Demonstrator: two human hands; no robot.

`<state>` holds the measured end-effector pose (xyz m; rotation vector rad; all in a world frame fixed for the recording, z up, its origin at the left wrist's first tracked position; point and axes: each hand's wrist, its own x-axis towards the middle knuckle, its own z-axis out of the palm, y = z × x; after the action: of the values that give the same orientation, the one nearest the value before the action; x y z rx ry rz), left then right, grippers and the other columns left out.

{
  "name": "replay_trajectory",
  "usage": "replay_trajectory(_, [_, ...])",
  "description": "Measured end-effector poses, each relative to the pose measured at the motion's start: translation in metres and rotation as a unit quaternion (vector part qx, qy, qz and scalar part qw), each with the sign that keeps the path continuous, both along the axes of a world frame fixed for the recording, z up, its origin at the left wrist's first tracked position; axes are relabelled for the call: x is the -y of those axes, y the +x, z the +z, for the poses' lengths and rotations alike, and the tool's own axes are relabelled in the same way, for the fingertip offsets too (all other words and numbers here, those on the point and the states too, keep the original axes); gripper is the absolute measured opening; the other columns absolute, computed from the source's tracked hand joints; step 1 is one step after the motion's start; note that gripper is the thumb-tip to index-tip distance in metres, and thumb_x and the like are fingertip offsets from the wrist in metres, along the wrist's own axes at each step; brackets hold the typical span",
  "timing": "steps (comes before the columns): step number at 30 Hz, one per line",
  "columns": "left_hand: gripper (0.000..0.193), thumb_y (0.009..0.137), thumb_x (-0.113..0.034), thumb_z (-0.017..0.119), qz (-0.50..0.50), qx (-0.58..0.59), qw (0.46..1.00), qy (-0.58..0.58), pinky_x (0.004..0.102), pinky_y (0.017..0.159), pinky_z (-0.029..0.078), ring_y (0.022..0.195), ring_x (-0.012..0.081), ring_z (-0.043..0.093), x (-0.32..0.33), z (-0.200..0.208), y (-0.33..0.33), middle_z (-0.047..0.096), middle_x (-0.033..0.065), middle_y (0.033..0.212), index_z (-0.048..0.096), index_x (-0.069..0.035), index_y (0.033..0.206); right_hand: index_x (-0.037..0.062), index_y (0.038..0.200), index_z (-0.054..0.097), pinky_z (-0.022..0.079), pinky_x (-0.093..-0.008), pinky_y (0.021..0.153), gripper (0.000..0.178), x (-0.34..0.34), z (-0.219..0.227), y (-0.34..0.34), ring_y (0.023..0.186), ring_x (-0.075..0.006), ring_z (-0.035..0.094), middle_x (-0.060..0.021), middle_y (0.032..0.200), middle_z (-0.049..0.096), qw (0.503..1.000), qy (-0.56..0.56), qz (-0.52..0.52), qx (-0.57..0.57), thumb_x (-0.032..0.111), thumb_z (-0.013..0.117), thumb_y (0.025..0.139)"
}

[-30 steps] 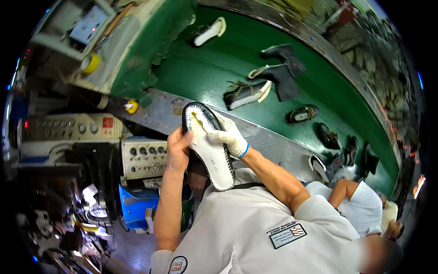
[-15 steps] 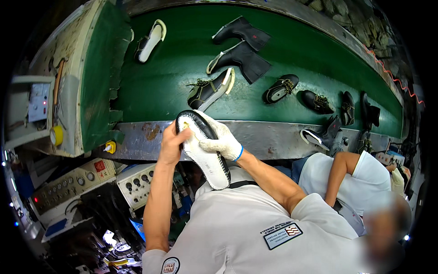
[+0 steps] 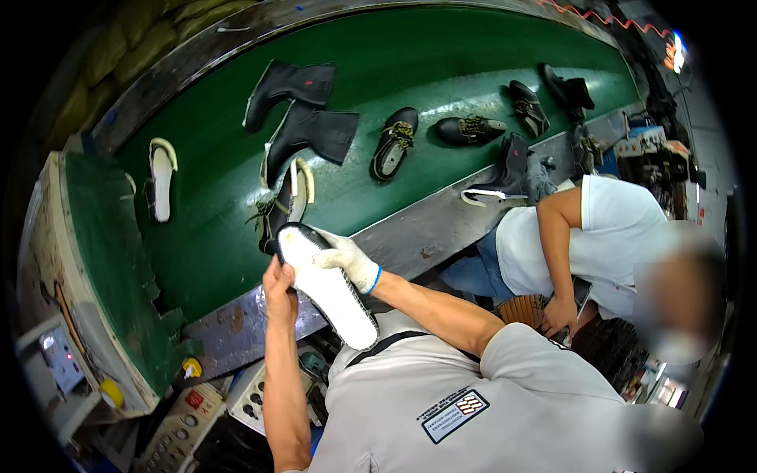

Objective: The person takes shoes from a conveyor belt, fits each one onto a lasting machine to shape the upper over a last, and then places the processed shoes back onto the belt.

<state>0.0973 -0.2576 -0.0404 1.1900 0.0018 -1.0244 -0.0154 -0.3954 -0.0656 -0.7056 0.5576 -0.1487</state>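
Fingers and thumb of your bare left hand (image 3: 280,293) pinch the left edge of a black stitched shoe upper (image 3: 330,293), held white-bottom-up and tilted before your torso. Your gloved right hand (image 3: 352,263) clasps its right edge, thumb laid over the white bottom board. Below the shoe upper runs a grey metal ledge (image 3: 426,234). Just beyond its far end, on the green work surface (image 3: 206,189), lies a black laced shoe (image 3: 273,214); two tall black boots (image 3: 317,135) lie past that. Rightward, note further low black shoes (image 3: 394,146) and, beside you, a white-shirted co-worker (image 3: 607,221). A knobbed control box (image 3: 254,400) stands lower left.
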Motion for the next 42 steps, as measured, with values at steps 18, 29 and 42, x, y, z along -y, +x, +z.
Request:
replay_trajectory(18, [0.037,0.1,-0.025,0.064,-0.112,0.006,0.958,0.265,0.0331,0.081,0.056,0.093,0.0229,0.072,-0.033,-0.073,-0.016,0.074,0.0157,0.109,0.066,0.005,0.122,-0.0038,0.127,0.057,0.054,-0.0445,0.095,0.093,0.244,-0.001,-0.008,0.107,-0.0397,0.069,-0.0279,0.121,0.066,0.519,-0.642,0.119,-0.552,0.071,0.074,0.073])
replay_trajectory(29, [0.027,0.101,-0.016,0.063,-0.01,0.001,0.959,0.282,0.0311,0.081,0.056,0.091,0.0213,0.073,-0.099,-0.044,-0.04,0.075,0.0155,0.105,0.068,0.005,0.119,-0.0133,0.153,0.019,0.049,-0.0426,0.105,0.137,-0.042,-0.198,0.165,0.12,-0.0408,0.063,-0.0328,0.133,0.06,0.789,-0.284,0.021,-0.545,0.059,0.091,0.061])
replay_trajectory(42, [0.043,0.101,-0.026,0.065,0.369,0.107,0.884,0.265,0.0317,0.088,0.055,0.101,0.0206,0.071,-0.295,0.058,-0.076,0.072,0.0149,0.116,0.062,0.005,0.131,0.002,0.145,0.052,0.045,-0.0455,0.113,0.069,-0.176,-0.007,0.049,0.126,-0.0305,0.059,-0.0138,0.14,0.062,0.81,0.443,0.381,0.048,0.045,0.069,0.094])
